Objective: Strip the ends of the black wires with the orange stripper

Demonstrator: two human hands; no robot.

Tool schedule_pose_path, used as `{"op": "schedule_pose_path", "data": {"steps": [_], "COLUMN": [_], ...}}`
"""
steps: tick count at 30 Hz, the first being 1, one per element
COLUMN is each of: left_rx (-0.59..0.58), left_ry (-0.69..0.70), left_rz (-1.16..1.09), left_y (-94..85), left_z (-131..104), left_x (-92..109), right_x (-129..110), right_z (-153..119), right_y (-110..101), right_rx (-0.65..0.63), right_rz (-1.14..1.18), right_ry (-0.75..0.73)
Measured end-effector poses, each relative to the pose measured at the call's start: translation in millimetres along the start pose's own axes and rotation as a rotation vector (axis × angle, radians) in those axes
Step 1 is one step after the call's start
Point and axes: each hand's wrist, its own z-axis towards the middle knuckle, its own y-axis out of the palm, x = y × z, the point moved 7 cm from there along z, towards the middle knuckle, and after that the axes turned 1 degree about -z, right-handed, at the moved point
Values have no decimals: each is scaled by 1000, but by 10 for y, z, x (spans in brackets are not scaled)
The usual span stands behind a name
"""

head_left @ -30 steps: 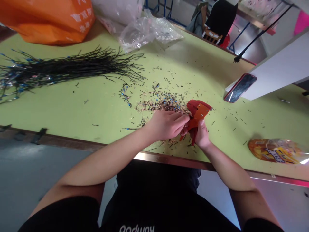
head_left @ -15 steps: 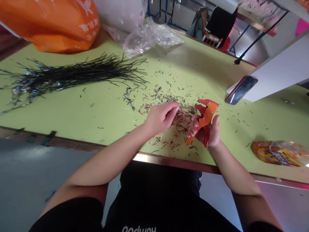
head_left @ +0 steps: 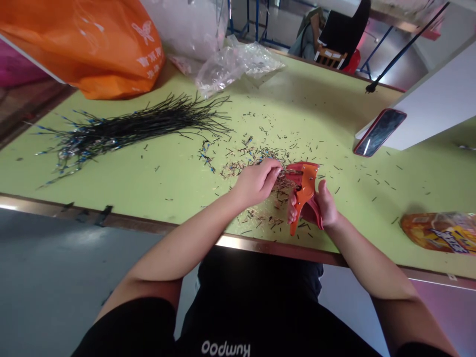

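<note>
My right hand (head_left: 323,204) is wrapped round the handles of an orange and red hand tool (head_left: 307,182), whose jaws point left. My left hand (head_left: 258,182) is in a pinch at the mouth of the jaws. Something thin and dark runs from its fingertips toward the jaws; it is too small to make out fully. Under and around both hands lie scattered black clippings and copper-coloured strands (head_left: 256,214). A bundle of long black wires (head_left: 145,124) with blue and silvery ends lies to the left on the green table (head_left: 156,173).
An orange bag (head_left: 111,54) and clear plastic bags (head_left: 238,62) stand at the back left. On the right, a phone (head_left: 380,132) leans on a white panel (head_left: 427,109). A yellow-orange packet (head_left: 439,232) lies near the right front edge. Behind the table is a chair (head_left: 334,39).
The tool in my right hand has moved left and turned, bringing its jaws up to my left fingertips. The whole view has shifted slightly.
</note>
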Motion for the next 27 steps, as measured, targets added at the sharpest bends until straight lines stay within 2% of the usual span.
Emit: {"op": "schedule_pose_path", "data": {"steps": [5,12,17,20,23,25,27], "left_rx": [-79,-19,-42,-49,-65,-52,-50], "left_ry": [-13,-14,-50,-129,-163,-88,24], "left_rz": [62,23,34,53,102,73,-61], "left_y": [86,94,102,81,74,86,135], "left_z": [13,-25,-5,24,47,49,20], "left_x": [-16,-33,-89,-184,-232,-158,-32], "right_x": [16,72,46,-61,-280,-430,-541], "right_z": [13,18,14,-21,-91,-110,-51], "right_y": [37,15,18,-33,-111,-104,-27], "right_rx": [-15,6,8,134,396,521,548], "right_rz": [16,-7,-71,-232,-428,-511,-597], "right_ry": [23,0,-50,-178,-402,-541,-625]}}
